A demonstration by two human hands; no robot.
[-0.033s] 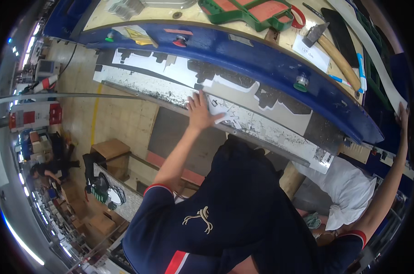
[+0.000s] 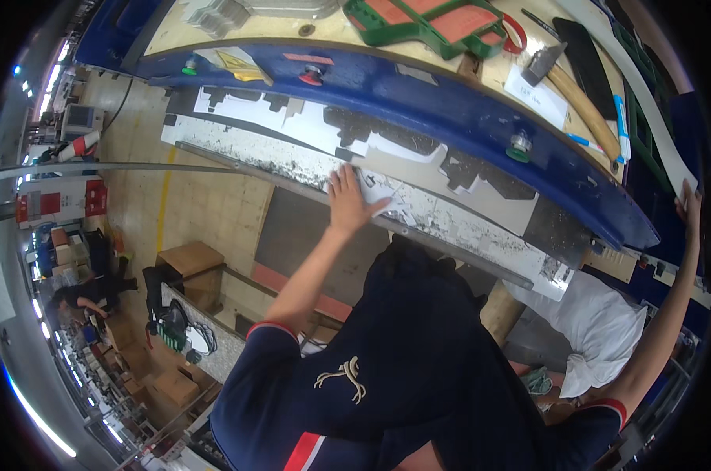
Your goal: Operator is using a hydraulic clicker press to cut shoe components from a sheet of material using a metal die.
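My left hand (image 2: pixel 349 206) lies flat with fingers stretched out on a worn white metal ledge (image 2: pixel 285 161). Beside its thumb, small white cut scraps (image 2: pixel 391 202) rest on the ledge. Beyond them are cut-out white sheets (image 2: pixel 406 163) over a dark surface, under a blue machine beam (image 2: pixel 418 98). At the far right, my right hand (image 2: pixel 687 208) has its fingers closed at the lower end of a long white strip (image 2: pixel 646 98), which curves down from the top edge.
Above the beam, a hammer (image 2: pixel 571 90), blue-white markers (image 2: pixel 621 125) and a green-framed red cutting die (image 2: pixel 430 23) lie on a wooden top. Green button (image 2: pixel 519 147) and red button (image 2: pixel 311 75) jut from the beam. A white sack (image 2: pixel 599 330) stands lower right; a co-worker (image 2: pixel 88 298) is far left.
My left hand has slid slightly right and toward me along the ledge. My right hand stays at the end of the white strip.
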